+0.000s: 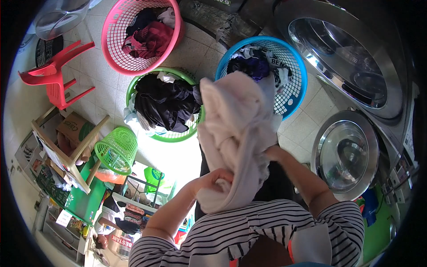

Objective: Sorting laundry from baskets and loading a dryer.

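I hold a large pale pink-white cloth bunched up in front of my chest. My left hand grips its lower fold from the left. My right hand clutches its right side, partly buried in the fabric. The cloth hangs over the gap between a green laundry basket full of dark clothes and a blue basket holding dark and white clothes. My striped sleeves fill the lower edge.
A pink basket with maroon clothes stands at the back. At the right are two front-loading machines with round doors. A red plastic chair, a small lime basket and a green table stand left, with another person at lower left.
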The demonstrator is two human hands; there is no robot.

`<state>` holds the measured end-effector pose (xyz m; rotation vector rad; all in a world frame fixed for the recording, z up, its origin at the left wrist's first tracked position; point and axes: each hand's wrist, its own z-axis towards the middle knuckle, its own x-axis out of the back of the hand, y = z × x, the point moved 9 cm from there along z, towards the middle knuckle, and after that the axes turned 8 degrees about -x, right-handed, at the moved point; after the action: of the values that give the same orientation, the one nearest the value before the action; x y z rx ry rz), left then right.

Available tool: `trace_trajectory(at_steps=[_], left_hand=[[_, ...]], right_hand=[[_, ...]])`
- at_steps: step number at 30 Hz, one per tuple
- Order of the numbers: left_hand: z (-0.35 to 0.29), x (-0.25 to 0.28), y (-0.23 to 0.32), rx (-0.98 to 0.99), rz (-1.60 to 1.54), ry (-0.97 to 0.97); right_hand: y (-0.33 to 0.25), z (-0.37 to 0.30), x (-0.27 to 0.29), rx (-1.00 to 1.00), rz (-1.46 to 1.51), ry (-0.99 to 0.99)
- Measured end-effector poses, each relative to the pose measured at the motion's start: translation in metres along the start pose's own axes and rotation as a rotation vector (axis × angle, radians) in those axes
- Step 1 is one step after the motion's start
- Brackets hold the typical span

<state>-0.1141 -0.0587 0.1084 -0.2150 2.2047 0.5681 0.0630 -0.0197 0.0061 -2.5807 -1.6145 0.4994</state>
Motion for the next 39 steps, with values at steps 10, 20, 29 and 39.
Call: trace_trajectory(at_steps=[10, 20, 29, 39], left_hand=[[-0.202, 0.121, 0.043, -0.231, -0.317, 1.075], [-0.011, 0.34, 0.044, 0.384, 1.436, 1.197], [0.07, 0.422, -0.032, 0.484, 1.438, 1.205], [-0.002, 0.284, 0.053, -0.405, 1.012, 1.186]], right_hand=[[-0.245, 0.131, -0.155, 0.711, 0.265, 0.099], [-0.169, 0.202, 0.046, 0.69, 0.239, 0.831], [0.084, 0.319, 0.259, -0.259, -0.427, 1.167], [-0.068, 0.06, 0.086, 0.663, 0.11, 0.942]])
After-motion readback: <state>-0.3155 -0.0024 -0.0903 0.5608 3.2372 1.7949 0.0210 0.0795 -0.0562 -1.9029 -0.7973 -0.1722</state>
